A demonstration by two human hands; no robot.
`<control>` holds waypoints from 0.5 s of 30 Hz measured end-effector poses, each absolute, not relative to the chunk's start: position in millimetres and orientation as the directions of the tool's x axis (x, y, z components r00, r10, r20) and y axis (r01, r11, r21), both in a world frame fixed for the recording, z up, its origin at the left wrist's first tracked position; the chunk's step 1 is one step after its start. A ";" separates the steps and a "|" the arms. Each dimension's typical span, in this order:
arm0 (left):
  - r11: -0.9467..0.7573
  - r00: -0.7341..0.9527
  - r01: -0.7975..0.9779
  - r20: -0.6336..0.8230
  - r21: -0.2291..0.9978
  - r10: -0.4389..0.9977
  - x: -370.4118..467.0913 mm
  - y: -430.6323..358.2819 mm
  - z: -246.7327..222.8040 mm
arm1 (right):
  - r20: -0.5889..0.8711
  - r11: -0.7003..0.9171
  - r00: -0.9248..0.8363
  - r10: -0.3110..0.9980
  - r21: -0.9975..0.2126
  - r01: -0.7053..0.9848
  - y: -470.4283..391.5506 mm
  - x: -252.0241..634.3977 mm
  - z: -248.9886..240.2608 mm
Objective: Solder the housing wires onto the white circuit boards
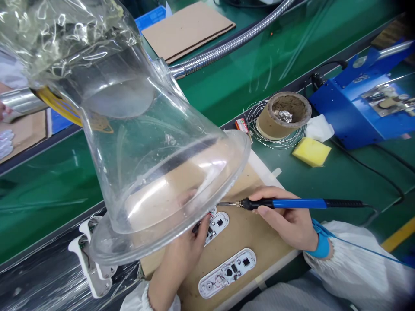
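Observation:
My right hand (288, 220) is closed around the black grip of a blue soldering iron (300, 203), whose metal tip points left. My left hand (184, 242) pinches a white oval housing with a circuit board (219, 222). Its thumb presses on the near edge, and the other fingers are blurred behind the clear funnel-shaped hood (145, 172). The iron's tip is just above the far end of that board, at the hood's rim; contact cannot be made out. A second white housing with a circuit board (227, 273) and thin red wires lies nearer me on the brown board (272, 248).
A coil of solder wire (251, 113) surrounds a cardboard tube (272, 123) at the back right. Beside it are a yellow sponge (311, 152) and a blue machine (350, 108). White plastic parts (89, 268) lie left. A flexible metal hose (233, 45) crosses behind the hood.

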State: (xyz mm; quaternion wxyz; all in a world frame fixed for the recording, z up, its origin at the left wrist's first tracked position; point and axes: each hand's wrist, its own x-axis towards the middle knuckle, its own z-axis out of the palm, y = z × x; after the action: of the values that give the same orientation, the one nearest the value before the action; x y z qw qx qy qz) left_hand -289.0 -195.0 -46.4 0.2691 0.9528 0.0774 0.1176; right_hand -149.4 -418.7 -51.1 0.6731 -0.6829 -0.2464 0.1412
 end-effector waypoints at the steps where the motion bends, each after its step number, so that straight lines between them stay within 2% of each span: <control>1: -0.853 0.962 0.077 0.186 0.516 0.199 -289.1 -196.0 -46.4 | 0.140 0.023 0.838 0.527 -0.988 0.150 -419.2 -149.9 -50.7; 15: -0.905 0.958 0.074 0.221 0.419 0.181 -284.7 -204.3 -45.0 | 0.169 0.002 0.819 0.549 -0.980 0.201 -417.3 -150.5 -43.6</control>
State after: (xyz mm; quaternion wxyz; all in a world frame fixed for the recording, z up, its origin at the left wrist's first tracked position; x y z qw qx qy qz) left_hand -284.7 -204.3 -45.0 0.2078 0.9675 0.0659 0.1282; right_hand -150.5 -417.3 -43.6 0.6541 -0.6939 -0.2703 0.1328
